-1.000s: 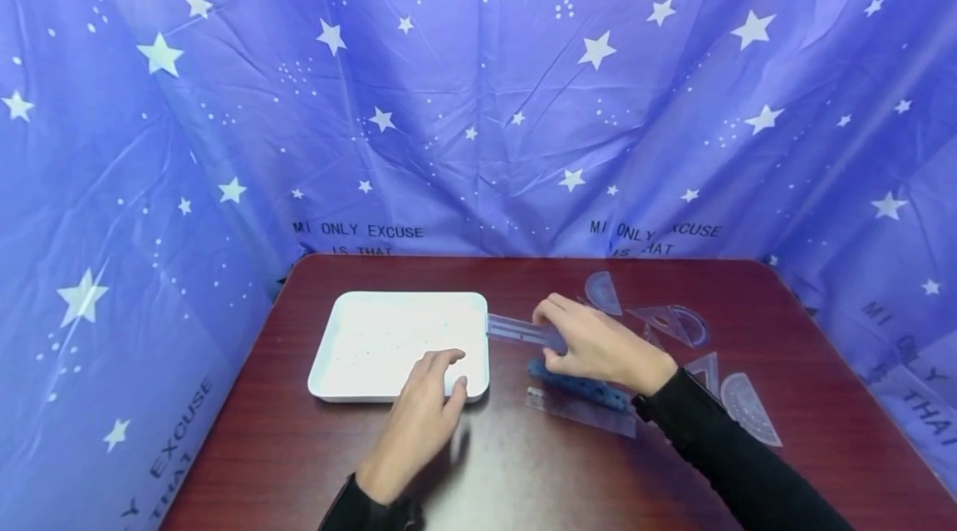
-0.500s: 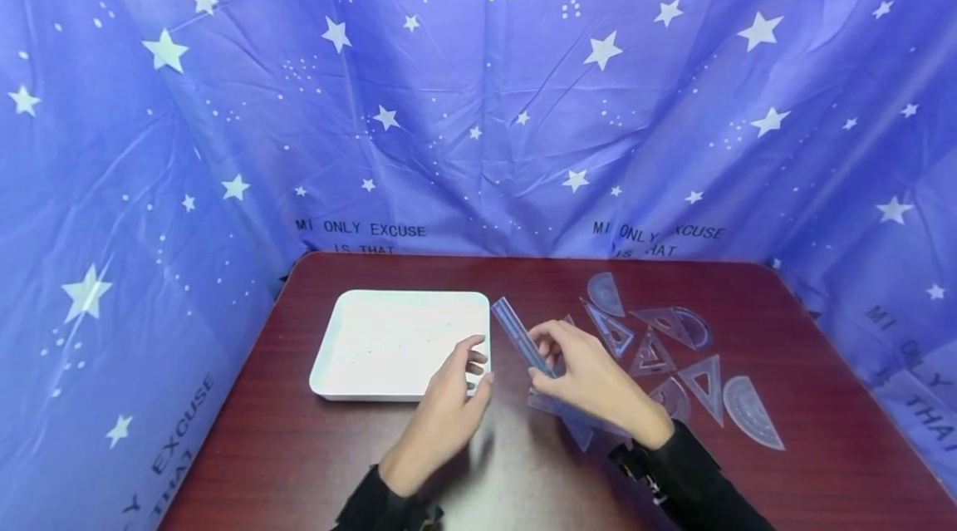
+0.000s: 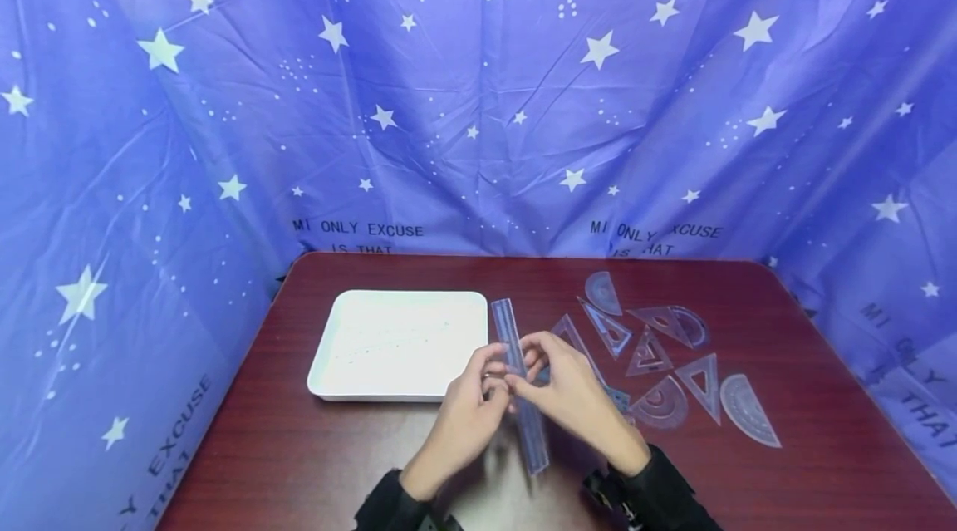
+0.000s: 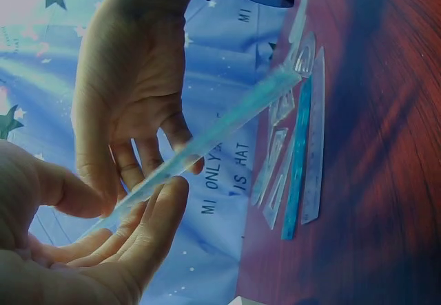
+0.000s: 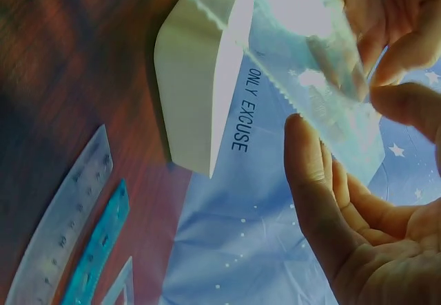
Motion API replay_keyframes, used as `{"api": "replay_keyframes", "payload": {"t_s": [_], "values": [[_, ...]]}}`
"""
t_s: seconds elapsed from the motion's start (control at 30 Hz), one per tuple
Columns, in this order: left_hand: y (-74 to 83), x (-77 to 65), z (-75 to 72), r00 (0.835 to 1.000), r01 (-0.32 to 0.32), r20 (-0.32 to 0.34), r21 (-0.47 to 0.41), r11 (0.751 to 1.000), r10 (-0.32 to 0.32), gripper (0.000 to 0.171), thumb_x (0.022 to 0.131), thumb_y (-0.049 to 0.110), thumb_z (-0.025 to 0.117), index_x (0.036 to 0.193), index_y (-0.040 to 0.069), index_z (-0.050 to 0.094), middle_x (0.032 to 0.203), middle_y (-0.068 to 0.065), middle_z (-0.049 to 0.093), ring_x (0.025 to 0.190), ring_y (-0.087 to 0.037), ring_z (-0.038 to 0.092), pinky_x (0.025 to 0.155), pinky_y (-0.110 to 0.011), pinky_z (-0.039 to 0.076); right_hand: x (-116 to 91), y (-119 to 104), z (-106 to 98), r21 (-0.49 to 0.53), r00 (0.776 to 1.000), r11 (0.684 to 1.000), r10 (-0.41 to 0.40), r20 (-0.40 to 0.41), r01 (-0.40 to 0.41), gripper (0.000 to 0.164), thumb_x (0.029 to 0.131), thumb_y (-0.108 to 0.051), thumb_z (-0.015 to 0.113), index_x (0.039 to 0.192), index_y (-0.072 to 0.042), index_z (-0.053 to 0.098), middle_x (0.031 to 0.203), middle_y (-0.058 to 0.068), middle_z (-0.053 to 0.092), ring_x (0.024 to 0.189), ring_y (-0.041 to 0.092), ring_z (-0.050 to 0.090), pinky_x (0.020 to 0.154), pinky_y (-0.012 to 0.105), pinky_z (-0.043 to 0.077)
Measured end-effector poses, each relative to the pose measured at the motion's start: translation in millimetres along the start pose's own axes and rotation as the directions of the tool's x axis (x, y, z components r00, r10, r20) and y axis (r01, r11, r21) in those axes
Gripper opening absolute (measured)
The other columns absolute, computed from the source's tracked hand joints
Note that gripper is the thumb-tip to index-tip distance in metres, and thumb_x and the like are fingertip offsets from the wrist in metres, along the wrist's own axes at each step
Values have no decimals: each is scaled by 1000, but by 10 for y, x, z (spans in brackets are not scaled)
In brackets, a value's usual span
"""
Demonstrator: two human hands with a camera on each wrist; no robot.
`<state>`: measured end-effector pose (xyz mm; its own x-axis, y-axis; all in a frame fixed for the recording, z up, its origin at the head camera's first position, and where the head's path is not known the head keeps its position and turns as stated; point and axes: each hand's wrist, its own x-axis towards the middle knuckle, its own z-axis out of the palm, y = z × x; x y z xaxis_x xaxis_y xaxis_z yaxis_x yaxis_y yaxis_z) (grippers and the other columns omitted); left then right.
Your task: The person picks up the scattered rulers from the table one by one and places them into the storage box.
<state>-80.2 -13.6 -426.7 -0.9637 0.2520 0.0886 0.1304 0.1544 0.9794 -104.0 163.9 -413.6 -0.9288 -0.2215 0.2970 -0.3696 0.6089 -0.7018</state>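
Note:
A clear, bluish ruler (image 3: 533, 441) is held up above the table between both hands, its long side pointing away from me. One of its edges is wavy, as the right wrist view shows. My left hand (image 3: 467, 410) holds it from the left with bent fingers and thumb around its middle. From the other side, my right hand (image 3: 576, 394) pinches the same ruler (image 5: 324, 91) between thumb and fingers. Below, a blue ruler (image 4: 298, 157) and a clear ruler (image 4: 315, 140) lie side by side, partly hidden by the right hand in the head view.
A white tray (image 3: 404, 340) stands left of the hands. To the right lie several clear set squares and protractors, among them a half-round protractor (image 3: 750, 415) and another protractor (image 3: 660, 405). A star-printed blue curtain (image 3: 478, 140) hangs behind the dark red table (image 3: 299, 464).
The right hand has drawn the ruler back from the tray's right edge and turned it lengthwise, toward me. My left hand has moved right, from over the tray, and taken hold of it.

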Motion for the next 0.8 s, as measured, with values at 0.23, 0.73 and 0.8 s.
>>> {"api": "replay_keyframes", "payload": {"t_s": [0.23,0.73,0.8], "values": [[-13,-2,20,1000,25,-15,-11,1000,-25,60,94,-6,62,152,3,49,125,-20,72,103,-21,75,77,-28,66,-12,7,29,-6,999,999,40,-15,-40,39,83,-10,93,114,-7,69,90,-1,72,80,10,70,78,38,65],[74,148,-250,979,-133,-105,321,938,175,58,93,-12,59,147,8,62,99,-10,78,83,-23,75,68,-22,58,-112,95,-158,-48,999,999,-8,34,10,21,96,-20,82,113,-11,73,97,-2,73,82,2,64,74,30,60],[112,187,-341,973,-139,-120,370,918,196,56,93,-14,58,143,10,67,96,-9,78,82,-21,73,68,-23,55,-139,134,-214,-60,998,998,23,64,-19,19,99,-22,79,113,-12,74,99,-5,72,85,3,65,76,30,60]]}}
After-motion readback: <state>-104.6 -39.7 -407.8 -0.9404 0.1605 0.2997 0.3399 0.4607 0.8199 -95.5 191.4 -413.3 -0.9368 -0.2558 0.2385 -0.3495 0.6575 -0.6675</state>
